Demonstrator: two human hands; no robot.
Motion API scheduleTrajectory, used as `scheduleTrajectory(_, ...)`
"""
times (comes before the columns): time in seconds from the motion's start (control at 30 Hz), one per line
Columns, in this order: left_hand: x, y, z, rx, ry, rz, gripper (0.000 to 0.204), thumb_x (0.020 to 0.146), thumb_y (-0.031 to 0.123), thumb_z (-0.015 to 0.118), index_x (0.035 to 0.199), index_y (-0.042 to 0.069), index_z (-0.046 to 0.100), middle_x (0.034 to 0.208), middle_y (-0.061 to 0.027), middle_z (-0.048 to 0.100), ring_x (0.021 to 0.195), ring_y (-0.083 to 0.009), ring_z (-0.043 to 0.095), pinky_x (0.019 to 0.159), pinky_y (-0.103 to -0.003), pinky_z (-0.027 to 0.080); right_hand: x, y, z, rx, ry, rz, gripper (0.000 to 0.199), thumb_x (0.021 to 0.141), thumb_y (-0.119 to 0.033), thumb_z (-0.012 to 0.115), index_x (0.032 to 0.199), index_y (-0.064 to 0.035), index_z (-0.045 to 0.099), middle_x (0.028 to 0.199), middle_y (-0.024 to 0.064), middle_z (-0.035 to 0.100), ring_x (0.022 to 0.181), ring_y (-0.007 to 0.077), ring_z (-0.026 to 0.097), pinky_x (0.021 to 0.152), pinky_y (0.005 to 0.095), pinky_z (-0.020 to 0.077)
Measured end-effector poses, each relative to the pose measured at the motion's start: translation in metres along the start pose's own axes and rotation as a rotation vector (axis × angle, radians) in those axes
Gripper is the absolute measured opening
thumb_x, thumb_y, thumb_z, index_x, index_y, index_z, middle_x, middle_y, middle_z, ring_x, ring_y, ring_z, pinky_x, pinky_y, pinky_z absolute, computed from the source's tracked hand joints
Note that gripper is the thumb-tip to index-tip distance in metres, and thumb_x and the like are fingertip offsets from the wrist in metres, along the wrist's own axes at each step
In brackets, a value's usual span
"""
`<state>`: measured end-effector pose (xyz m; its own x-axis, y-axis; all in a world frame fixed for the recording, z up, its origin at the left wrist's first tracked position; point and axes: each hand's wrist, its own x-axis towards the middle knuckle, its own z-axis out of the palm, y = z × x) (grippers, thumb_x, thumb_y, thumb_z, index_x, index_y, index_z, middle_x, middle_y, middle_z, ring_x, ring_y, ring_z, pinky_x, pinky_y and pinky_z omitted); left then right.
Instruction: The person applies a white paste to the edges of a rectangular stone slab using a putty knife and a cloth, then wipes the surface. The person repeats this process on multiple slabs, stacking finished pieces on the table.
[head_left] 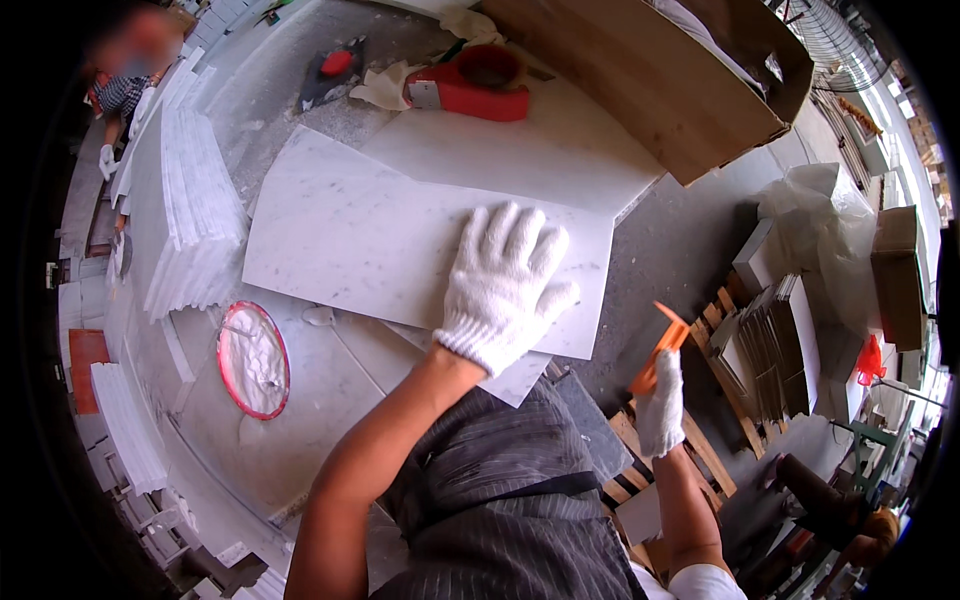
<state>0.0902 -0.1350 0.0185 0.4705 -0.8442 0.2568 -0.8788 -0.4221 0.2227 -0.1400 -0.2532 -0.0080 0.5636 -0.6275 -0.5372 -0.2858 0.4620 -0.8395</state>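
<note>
While the white marble tile (400, 245) lies flat on the counter (330, 390), it is pressed down by the left hand (505, 290), whose gloved fingers (520, 235) are released and spread wide over the tile's right part, close to its right edge. The tile is laid across another white slab (540, 150), so that its far edge overlaps that slab and its near right corner reaches toward the counter's rim. Beyond that rim, above the grey floor (670, 250), the right hand (660, 405) is held clear of the counter, its fingers clenched around an orange scraper (660, 350) whose blade end is turned upward. A wide bare stretch of tile is left open to the left of the spread hand. A round lid with a red rim (253, 360) lies near the tile's near left corner, just apart from it. Stacked white strips (195, 200) bound the tile's left side, and a red tape dispenser (475, 85) rests well beyond the far edge. A cardboard box (660, 90) closes off the far right.
</note>
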Motion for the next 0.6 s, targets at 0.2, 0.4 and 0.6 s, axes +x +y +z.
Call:
scheduleTrajectory(0.2, 0.021, -0.018, 0.009, 0.057, 0.005, 0.032, 0.058, 0.091, 0.051, 0.056, 0.136, 0.016, 0.055, 0.140, -0.0164, 0.050, 0.134, -0.0377, 0.041, 0.116, -0.055, 0.021, 0.002, -0.004, 0.033, -0.144, -0.103, -0.058, 0.105, 0.079, -0.077, 0.057, 0.156, -0.0136, 0.022, 0.144, 0.0109, 0.041, 0.132, 0.0244, 0.042, 0.109, 0.0414, 0.0346)
scheduleTrajectory(0.4, 0.022, -0.015, 0.004, 0.015, -0.015, -0.040, 0.055, 0.091, 0.051, 0.056, 0.135, 0.017, 0.057, 0.138, -0.0155, 0.052, 0.133, -0.0366, 0.042, 0.116, -0.055, 0.022, 0.015, -0.029, 0.060, -0.240, -0.067, -0.198, 0.095, 0.089, -0.060, 0.057, 0.155, -0.0029, 0.019, 0.151, 0.0220, 0.036, 0.139, 0.0320, 0.038, 0.113, 0.0446, 0.0322)
scheduleTrajectory(0.6, 0.019, -0.016, 0.005, 0.011, 0.019, -0.033, 0.055, 0.090, 0.051, 0.057, 0.134, 0.017, 0.057, 0.135, -0.0142, 0.053, 0.131, -0.0350, 0.044, 0.116, -0.056, 0.023, 0.008, -0.020, 0.057, -0.375, -0.047, -0.293, 0.095, 0.090, -0.061, 0.056, 0.154, -0.0022, 0.019, 0.149, 0.0249, 0.037, 0.136, 0.0349, 0.041, 0.111, 0.0462, 0.0358)
